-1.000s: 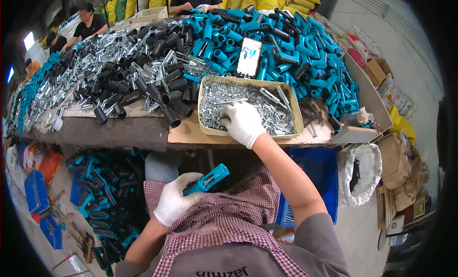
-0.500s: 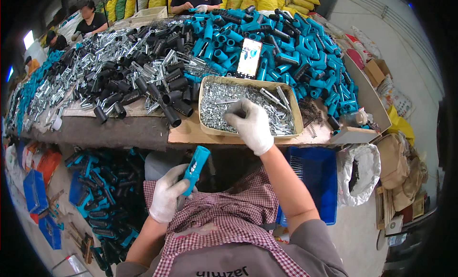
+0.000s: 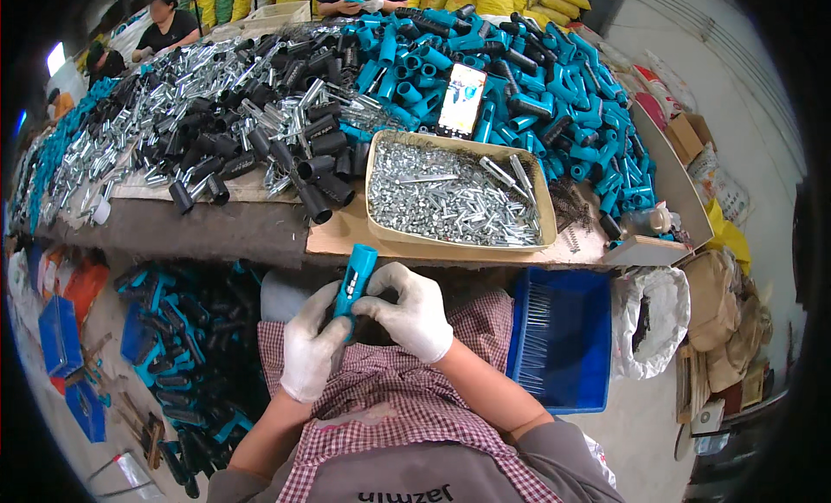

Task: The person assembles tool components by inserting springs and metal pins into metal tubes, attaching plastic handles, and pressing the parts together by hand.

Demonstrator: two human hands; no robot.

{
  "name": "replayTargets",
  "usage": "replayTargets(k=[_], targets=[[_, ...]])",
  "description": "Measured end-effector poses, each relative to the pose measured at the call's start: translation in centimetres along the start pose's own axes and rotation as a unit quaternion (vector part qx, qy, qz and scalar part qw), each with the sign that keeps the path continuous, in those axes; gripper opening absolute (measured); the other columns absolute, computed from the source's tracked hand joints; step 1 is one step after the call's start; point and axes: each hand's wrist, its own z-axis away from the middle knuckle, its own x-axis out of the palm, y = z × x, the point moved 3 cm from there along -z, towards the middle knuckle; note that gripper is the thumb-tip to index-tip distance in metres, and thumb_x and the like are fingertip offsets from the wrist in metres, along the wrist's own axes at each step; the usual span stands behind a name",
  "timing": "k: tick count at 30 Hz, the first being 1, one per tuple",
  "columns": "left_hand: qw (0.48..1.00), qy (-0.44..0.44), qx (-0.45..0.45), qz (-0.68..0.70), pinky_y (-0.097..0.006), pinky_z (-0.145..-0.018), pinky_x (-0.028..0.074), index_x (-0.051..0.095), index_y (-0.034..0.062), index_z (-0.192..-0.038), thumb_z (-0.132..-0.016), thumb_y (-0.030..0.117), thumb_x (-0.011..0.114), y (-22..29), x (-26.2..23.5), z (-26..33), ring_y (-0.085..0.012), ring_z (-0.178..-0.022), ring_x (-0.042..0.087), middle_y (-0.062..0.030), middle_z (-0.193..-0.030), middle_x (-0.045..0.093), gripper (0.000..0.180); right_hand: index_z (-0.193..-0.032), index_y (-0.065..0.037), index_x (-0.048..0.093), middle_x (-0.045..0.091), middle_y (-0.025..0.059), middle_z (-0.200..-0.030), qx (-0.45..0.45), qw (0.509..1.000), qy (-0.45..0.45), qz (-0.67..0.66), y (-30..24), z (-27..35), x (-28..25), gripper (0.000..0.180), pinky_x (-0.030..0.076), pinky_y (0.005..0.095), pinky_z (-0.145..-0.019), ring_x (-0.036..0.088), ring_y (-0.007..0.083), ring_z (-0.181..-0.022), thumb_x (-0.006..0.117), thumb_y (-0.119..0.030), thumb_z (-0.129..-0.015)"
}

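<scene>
My gloved left hand [image 3: 310, 343] is closed around a teal plastic tool handle [image 3: 356, 274], held upright in front of my apron with its open end up. My gloved right hand [image 3: 411, 312] is at the handle's right side, thumb and fingers curled together against it. Whatever sits between those fingertips, if anything, is too small to make out. Beyond both hands, on the table edge, is a cream tray [image 3: 459, 241] of small metal pins and fittings, with a few longer metal tubes at its right.
A phone [image 3: 461, 100] leans behind the tray among teal handles [image 3: 519, 83]. Black sleeves [image 3: 322, 165] and metal tubes pile up leftward. Below the table are a blue crate [image 3: 564, 373], a white sack [image 3: 651, 356] and a heap of teal-black parts [image 3: 186, 356]. People sit across the table.
My right hand has come back from above the tray to the teal handle, and its fingers now touch it. My left hand still holds the handle, slightly more upright.
</scene>
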Motion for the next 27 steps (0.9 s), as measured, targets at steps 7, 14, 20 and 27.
replayTargets(k=[7, 14, 20, 27], targets=[[0.999, -0.037, -0.036, -0.009, -0.027, -0.077, 0.049, 0.058, -0.0051, -0.134, -0.086, 0.01, 0.056, 0.0, -0.3, -0.4, -0.0124, -0.086, 0.058, -0.0057, -0.099, 0.063, 0.05, -0.082, -0.002, 0.065, 0.067, 0.0047, -0.077, 0.114, 0.99, -0.023, -0.077, 1.6, -0.1, 0.3, 0.028, 0.052, 0.028, -0.072, 0.061, 0.0092, -0.076, 0.087, -0.016, -0.072], [0.988, -0.099, -0.066, 0.098, -0.029, -0.074, 0.052, 0.053, -0.0087, -0.137, -0.089, 0.019, 0.059, -0.2, -0.6, -0.3, -0.0148, -0.083, 0.062, -0.0093, -0.101, 0.065, 0.056, -0.092, -0.001, 0.068, 0.069, 0.0068, -0.083, 0.108, 0.98, -0.074, -0.15, 2.5, -0.5, 0.3, 0.041, 0.053, 0.0305, -0.075, 0.062, 0.0121, -0.077, 0.089, -0.028, -0.069], [0.975, -0.084, -0.094, 0.183, -0.03, -0.075, 0.054, 0.051, -0.0073, -0.141, -0.09, 0.013, 0.057, -0.6, -0.7, 0.4, -0.0177, -0.084, 0.066, -0.0111, -0.103, 0.066, 0.055, -0.1, -0.001, 0.066, 0.069, 0.0114, -0.09, 0.058, 0.98, -0.125, -0.144, 0.7, -1.8, 1.8, 0.048, 0.054, 0.0357, -0.077, 0.064, 0.0192, -0.078, 0.084, -0.037, -0.075], [0.946, -0.023, -0.076, 0.314, -0.03, -0.068, 0.058, 0.045, -0.0033, -0.146, -0.098, 0.029, 0.063, -1.3, -3.4, 0.6, -0.018, -0.084, 0.068, -0.0133, -0.11, 0.064, 0.061, -0.097, -0.004, 0.07, 0.071, 0.0222, -0.089, -0.227, 0.94, -0.239, 0.09, -2.2, -9.0, 2.1, 0.036, 0.054, 0.0455, -0.082, 0.069, 0.0407, -0.088, 0.077, -0.035, -0.079]])
